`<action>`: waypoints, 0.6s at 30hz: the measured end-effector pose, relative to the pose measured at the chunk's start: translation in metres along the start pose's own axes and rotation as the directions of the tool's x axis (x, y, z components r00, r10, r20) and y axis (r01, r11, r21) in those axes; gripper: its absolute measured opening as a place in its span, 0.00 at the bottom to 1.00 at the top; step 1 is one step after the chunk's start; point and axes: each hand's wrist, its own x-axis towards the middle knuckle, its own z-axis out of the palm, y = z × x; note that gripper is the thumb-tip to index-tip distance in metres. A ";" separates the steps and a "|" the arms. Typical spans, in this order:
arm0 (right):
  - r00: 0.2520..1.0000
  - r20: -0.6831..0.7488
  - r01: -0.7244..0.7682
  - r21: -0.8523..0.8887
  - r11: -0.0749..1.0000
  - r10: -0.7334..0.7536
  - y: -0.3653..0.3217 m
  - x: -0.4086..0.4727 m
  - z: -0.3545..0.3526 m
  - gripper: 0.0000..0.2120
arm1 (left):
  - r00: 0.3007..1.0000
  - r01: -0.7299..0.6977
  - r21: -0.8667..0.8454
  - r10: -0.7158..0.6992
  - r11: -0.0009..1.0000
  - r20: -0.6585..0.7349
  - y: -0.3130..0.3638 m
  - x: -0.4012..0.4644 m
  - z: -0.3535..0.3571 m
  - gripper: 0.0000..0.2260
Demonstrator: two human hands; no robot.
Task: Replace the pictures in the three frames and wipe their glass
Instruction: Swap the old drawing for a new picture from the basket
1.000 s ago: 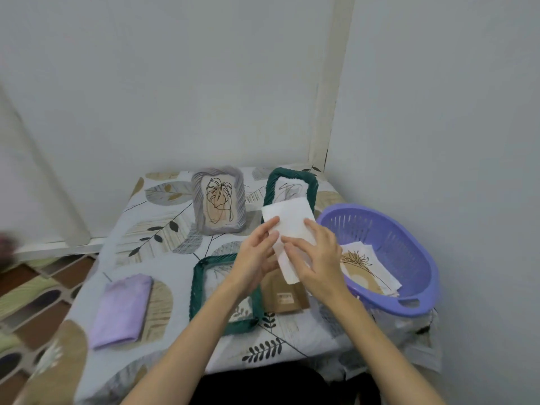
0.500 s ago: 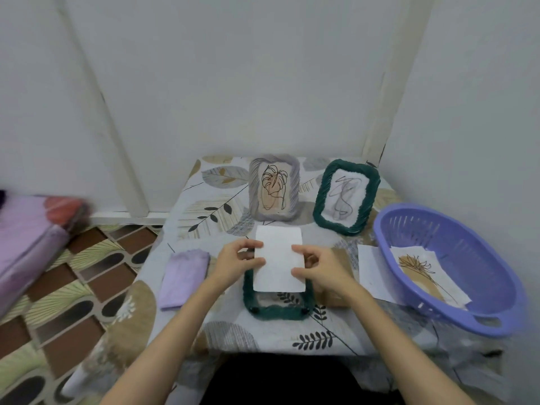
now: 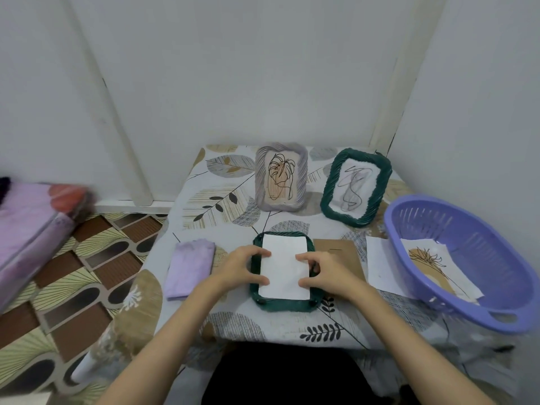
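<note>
Two curled pinches, left hand [image 3: 244, 267] and right hand [image 3: 321, 273], on white paper [image 3: 285, 266] (inside green frame [image 3: 282, 304]).

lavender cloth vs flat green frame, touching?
Apart. The head view shows patterned tablecloth between the lavender cloth and the flat green frame.

Home: patterned tablecloth [image 3: 222, 200], bedding [image 3: 26, 217] nearby
</note>
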 end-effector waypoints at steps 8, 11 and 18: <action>0.998 0.066 0.020 -0.085 0.996 -0.014 -0.001 0.001 -0.005 0.30 | 0.999 -0.039 0.113 0.036 0.993 0.026 -0.003 0.001 0.000 0.28; 0.997 0.077 0.028 -0.103 0.994 -0.020 0.000 0.000 -0.005 0.29 | 0.999 -0.040 0.121 0.037 0.992 0.025 -0.004 0.001 0.001 0.29; 0.991 0.131 0.036 -0.180 0.983 -0.013 -0.003 0.004 -0.003 0.31 | 0.998 -0.035 0.132 0.028 0.991 0.054 -0.006 0.000 0.002 0.26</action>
